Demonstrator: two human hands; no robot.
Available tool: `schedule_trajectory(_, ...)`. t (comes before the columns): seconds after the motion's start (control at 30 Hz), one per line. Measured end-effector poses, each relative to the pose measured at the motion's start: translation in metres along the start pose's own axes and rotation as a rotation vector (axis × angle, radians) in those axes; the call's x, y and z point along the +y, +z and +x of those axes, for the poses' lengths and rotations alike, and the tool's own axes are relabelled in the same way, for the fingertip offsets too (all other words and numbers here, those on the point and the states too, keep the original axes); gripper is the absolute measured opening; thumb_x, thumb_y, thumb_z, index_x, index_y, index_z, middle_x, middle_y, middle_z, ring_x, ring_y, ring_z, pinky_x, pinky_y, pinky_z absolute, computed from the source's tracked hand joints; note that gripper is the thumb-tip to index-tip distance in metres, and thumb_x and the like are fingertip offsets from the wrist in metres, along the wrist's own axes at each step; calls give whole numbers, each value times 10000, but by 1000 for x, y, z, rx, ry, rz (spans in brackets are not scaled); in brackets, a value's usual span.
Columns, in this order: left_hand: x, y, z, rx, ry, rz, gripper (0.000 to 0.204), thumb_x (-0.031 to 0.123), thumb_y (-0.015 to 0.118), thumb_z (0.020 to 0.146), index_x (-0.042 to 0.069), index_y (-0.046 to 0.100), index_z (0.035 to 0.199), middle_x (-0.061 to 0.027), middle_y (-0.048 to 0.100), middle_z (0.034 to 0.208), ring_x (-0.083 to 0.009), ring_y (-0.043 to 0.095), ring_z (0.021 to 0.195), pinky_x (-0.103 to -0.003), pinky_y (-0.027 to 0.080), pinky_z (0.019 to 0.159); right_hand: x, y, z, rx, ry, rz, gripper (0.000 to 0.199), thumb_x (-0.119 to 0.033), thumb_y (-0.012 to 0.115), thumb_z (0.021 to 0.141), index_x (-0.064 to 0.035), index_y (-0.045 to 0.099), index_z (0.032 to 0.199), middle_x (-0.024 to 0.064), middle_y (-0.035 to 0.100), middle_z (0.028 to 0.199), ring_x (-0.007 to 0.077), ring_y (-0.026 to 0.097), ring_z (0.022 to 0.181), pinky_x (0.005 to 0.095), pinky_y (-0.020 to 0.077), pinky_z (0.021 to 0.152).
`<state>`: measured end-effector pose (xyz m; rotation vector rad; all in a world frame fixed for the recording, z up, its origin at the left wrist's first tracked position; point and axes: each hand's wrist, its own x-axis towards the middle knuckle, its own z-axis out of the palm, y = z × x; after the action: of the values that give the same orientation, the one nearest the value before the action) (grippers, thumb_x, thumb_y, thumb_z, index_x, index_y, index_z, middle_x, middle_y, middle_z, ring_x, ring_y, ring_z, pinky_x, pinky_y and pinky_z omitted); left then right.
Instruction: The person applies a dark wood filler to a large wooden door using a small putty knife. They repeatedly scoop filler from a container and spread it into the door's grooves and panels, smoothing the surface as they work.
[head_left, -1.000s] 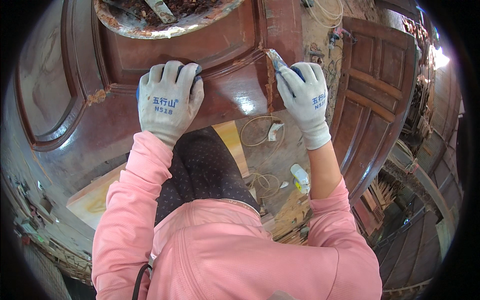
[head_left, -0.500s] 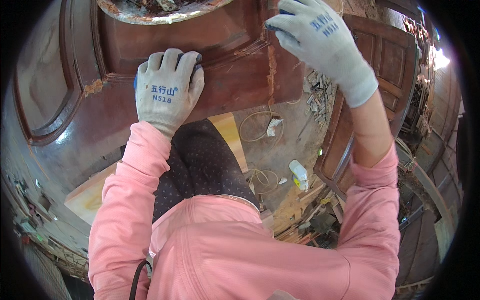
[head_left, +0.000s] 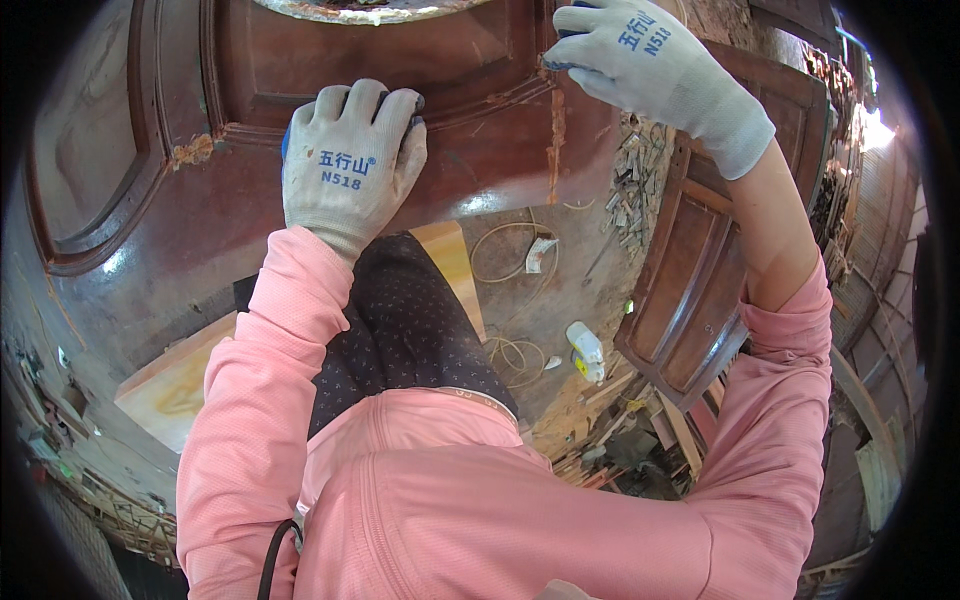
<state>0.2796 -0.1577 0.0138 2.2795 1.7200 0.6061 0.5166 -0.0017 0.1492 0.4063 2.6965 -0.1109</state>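
Far left of the frame, the reddish-brown carved wooden door panel (head_left: 130, 240) lies flat and fills the upper left and top centre, its glossy face catching light and its raised mouldings curving round a recessed field. Chipped, pale patches show on the moulding in the upper left, so the finish looks worn there.

Moving in, the left hand (head_left: 348, 160), in a grey knit glove, presses palm-down on the panel at upper centre-left, fingers curled over something blue (head_left: 286, 140) that peeks out at the glove's edge. What that object is cannot be told; the hand is clamped over it and bearing down, which reads as steadying or rubbing against the surface.

Below, the pale wooden board (head_left: 180, 380) sits under the panel at lower left, apparently propping it up off the ground.

Centre right, a vertical scraped strip (head_left: 556, 130) of bare, orange-toned wood runs down the panel, right beneath the right hand (head_left: 640, 60). That gloved hand is up at the top right, fingers bent and closed, near the strip's upper end; whether it grips a tool is hidden.

Further right, a second brown door (head_left: 700, 280) leans on the dirt floor (head_left: 540, 290), with wire loops (head_left: 505, 250) and a small white bottle (head_left: 584, 345) lying about
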Motion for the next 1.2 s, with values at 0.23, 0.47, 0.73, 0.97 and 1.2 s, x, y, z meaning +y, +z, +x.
schedule_trajectory(0.23,1,-1,1,-10,-1,-14,229,269,675,956,167,673,1161,-50,642,1092,-288,617,1043,-445,495,898,-2,3,-13,54,85,149,95,-222,697,863,-153,721,925,18,609,924,242,592,966,387,493,873)
schedule_trajectory(0.47,0,-1,1,31,27,42,188,312,667,963,198,674,1113,-18,643,1053,-248,623,1009,-431,511,875,-45,43,-51,507,556,328,186,-131,724,914,-111,793,1086,60,634,883,273,616,929,404,517,818)
schedule_trajectory(0.73,0,2,3,-22,24,37,226,284,672,958,179,677,1158,-39,644,1087,-271,616,1048,-438,500,893,-71,68,-43,565,606,150,209,-144,717,916,-133,803,1106,33,623,868,261,600,885,414,506,802)
schedule_trajectory(0.97,-6,1,1,-7,26,57,261,265,669,969,170,679,1211,-58,653,1133,-294,623,1062,-446,503,911,-8,15,3,209,151,-30,145,-268,693,841,-134,738,873,44,624,899,266,605,972,411,493,869)
schedule_trajectory(1.2,-13,1,-3,-22,25,87,271,274,669,972,162,682,1218,-71,657,1139,-301,628,1066,-450,510,912,11,5,60,-158,58,-11,201,-249,666,780,-94,793,792,130,768,880,331,728,925,448,564,849)
